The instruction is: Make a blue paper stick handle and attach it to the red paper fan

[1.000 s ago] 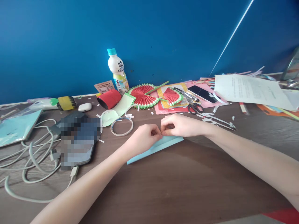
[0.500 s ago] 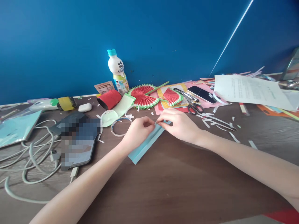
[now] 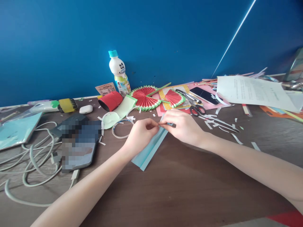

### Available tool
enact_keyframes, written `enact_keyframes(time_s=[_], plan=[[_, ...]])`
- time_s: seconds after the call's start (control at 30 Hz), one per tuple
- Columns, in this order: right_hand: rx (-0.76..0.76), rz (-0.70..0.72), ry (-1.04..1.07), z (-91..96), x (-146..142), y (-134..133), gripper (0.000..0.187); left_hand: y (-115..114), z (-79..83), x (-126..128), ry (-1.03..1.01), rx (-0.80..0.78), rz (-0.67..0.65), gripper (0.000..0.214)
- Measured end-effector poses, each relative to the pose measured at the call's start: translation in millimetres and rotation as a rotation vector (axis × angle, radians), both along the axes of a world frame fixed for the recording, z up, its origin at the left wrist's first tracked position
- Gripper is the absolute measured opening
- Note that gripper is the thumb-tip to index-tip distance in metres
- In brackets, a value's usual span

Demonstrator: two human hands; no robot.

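A long light-blue paper strip, with a fold line along its length, lies slanted on the table under my two hands. My left hand is closed in a pinch over its left edge. From the other side my right hand pinches too, thumb and forefinger meeting the left fingertips above the strip's upper part. Whatever sits between the fingertips is too small to make out. Just behind the hands are a red and green pleated paper fan, a smaller pleated fan and black-handled scissors.
A roll of clear tape lies left of my hands, near pale green paper and a red tube. A bottle stands against the blue wall. Phones, cables and white paper scraps lie around.
The blue paper strip has turned slightly, its near end shifting right and toward me. My pinched fingertips stay together; the pale bit seen between them earlier no longer shows.
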State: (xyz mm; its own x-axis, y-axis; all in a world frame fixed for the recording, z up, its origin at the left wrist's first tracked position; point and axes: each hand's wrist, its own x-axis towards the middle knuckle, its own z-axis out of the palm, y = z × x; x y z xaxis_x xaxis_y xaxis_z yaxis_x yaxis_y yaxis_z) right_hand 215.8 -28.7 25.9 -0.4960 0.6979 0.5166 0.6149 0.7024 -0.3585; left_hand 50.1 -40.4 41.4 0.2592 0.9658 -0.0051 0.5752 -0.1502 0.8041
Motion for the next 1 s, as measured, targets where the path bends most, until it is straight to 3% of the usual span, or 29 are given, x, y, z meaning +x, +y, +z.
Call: enact_keyframes(time_s=[0.73,1.0], plan=[[0.023,0.033,-0.008,1.9,1,2,0.016,0,-4.0,-1,-0.012,0.034,-0.016,0.015],[0.049,-0.067,0.085,11.1,6,5,0.013,1,-0.7,-1,-0.006,-0.02,0.018,0.014]])
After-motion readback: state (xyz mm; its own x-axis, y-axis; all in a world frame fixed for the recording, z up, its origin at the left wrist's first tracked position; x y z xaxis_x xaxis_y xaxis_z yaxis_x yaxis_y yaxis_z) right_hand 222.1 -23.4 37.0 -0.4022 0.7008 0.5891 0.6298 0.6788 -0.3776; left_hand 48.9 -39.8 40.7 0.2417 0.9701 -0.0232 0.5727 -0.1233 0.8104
